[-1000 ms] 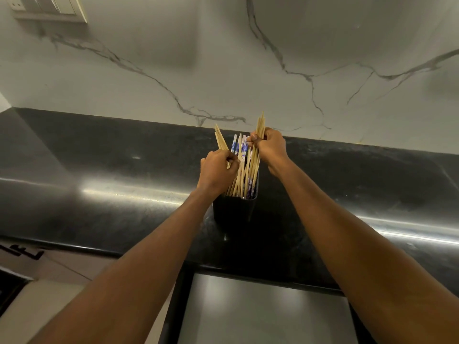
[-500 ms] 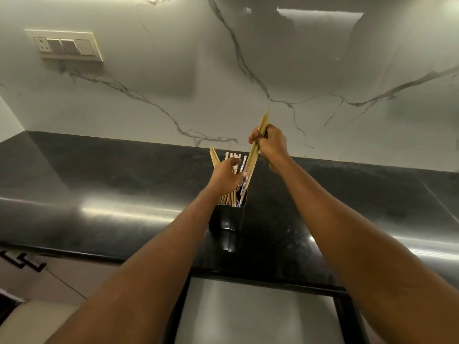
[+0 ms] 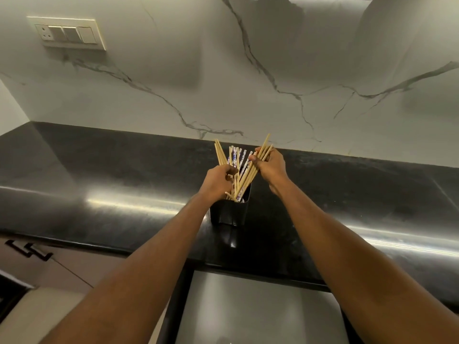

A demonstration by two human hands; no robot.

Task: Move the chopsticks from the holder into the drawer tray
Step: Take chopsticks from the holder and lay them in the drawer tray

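A black square holder stands on the dark countertop and holds several chopsticks. Some are plain wood, others carry a blue-and-white pattern. My right hand is closed on a bundle of wooden chopsticks that slants down to the left, its lower tips at the holder's mouth. My left hand grips the chopsticks standing at the holder's left side. An open drawer with a grey bottom lies below the counter edge, between my forearms.
A white marble wall with grey veins rises behind the counter, with a switch plate at the upper left. Cabinet fronts with black handles sit at the lower left.
My right hand has come down with its wooden bundle, from raised above the holder back to its mouth. My left hand stays on the chopsticks in the holder.
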